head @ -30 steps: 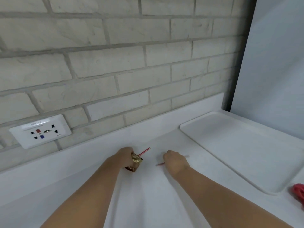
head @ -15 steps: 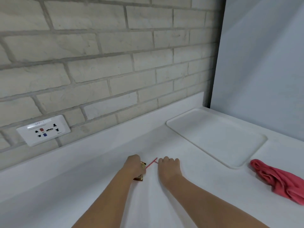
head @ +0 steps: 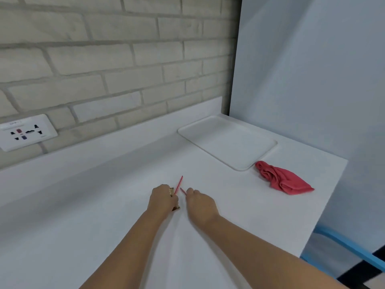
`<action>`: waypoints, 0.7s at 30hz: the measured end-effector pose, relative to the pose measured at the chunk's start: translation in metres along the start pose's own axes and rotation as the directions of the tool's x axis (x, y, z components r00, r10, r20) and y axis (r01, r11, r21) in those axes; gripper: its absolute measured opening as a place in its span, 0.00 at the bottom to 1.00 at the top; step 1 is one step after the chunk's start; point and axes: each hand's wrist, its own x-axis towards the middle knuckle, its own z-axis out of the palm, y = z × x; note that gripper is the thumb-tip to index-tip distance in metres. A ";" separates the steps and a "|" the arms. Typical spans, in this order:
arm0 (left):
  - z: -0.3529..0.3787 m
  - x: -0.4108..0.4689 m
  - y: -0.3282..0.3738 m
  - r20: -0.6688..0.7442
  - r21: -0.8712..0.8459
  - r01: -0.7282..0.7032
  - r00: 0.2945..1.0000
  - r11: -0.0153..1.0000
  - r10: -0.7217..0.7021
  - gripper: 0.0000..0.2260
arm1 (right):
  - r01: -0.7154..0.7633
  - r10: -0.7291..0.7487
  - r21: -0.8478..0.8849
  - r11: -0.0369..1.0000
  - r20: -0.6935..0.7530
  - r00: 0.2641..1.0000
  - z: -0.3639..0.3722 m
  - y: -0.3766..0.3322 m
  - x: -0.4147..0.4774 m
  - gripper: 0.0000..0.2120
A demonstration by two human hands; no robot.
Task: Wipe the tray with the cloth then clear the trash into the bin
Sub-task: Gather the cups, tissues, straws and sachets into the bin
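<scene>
The left hand [head: 162,198] grips a brown wrapper [head: 172,191] and 1 red straw [head: 179,184], the right hand [head: 201,203] pinches a 2nd red straw [head: 183,191], while the cloth [head: 281,180] lies just beside the tray [head: 227,140], well apart

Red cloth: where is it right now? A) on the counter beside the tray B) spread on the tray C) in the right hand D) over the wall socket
A: the red cloth lies crumpled on the counter off the tray corner; the left hand grips a brown wrapper, the right hand pinches a red straw.
</scene>
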 end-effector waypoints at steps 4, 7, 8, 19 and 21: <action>0.012 -0.034 0.016 -0.014 -0.162 -0.010 1.000 0.987 0.008 0.09 | -0.027 0.027 0.132 0.991 0.007 1.000 -0.011 0.021 -0.024 0.05; 0.027 -0.064 0.036 0.004 -0.233 -0.019 1.000 0.972 0.020 0.08 | -0.021 0.017 0.179 0.984 0.022 1.000 -0.013 0.045 -0.053 0.10; 0.035 -0.075 0.047 0.019 -0.243 -0.014 1.000 0.970 0.019 0.08 | -0.031 0.027 0.204 0.978 0.025 0.999 -0.013 0.056 -0.065 0.11; 0.142 -0.186 0.184 0.196 -0.134 -0.223 0.949 0.966 0.246 0.06 | -0.163 0.093 0.236 0.958 0.283 0.955 -0.058 0.211 -0.203 0.17; 0.169 -0.210 0.202 0.197 -0.083 -0.310 0.927 0.947 0.321 0.07 | -0.179 0.109 0.221 0.959 0.297 0.949 -0.054 0.235 -0.229 0.17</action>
